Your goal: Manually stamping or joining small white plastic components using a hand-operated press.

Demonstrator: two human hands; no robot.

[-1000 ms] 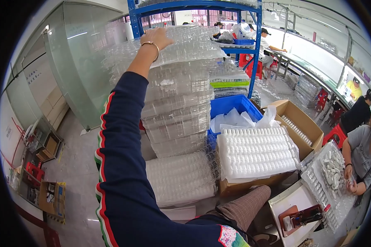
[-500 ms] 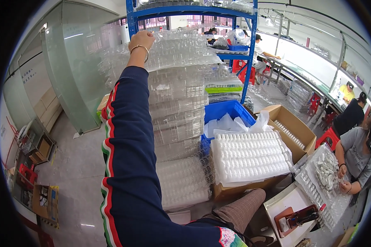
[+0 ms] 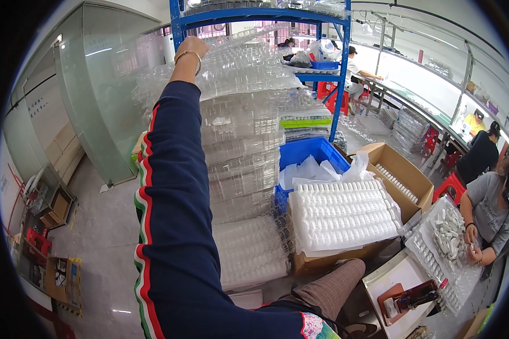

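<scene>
My left arm, in a navy sleeve with a red, white and green stripe, reaches up to the top of a tall stack of clear plastic trays (image 3: 240, 121). My left hand (image 3: 192, 51), with a bangle at the wrist, is closed at the upper edge of the top clear plastic tray (image 3: 246, 38). That tray is tilted, its far right part raised above the trays beneath. The fingertips are partly hidden behind the hand. My right hand is out of view.
Right of the stack are a blue bin (image 3: 316, 152), white filled trays (image 3: 345, 214) on a cardboard box (image 3: 398, 172), and a blue rack (image 3: 339, 96). A co-worker (image 3: 486, 209) handles white pieces over a tray. A glass partition (image 3: 104, 101) stands left.
My left hand has shifted slightly left at the top of the stack. The top tray's far right part sits a little higher than before.
</scene>
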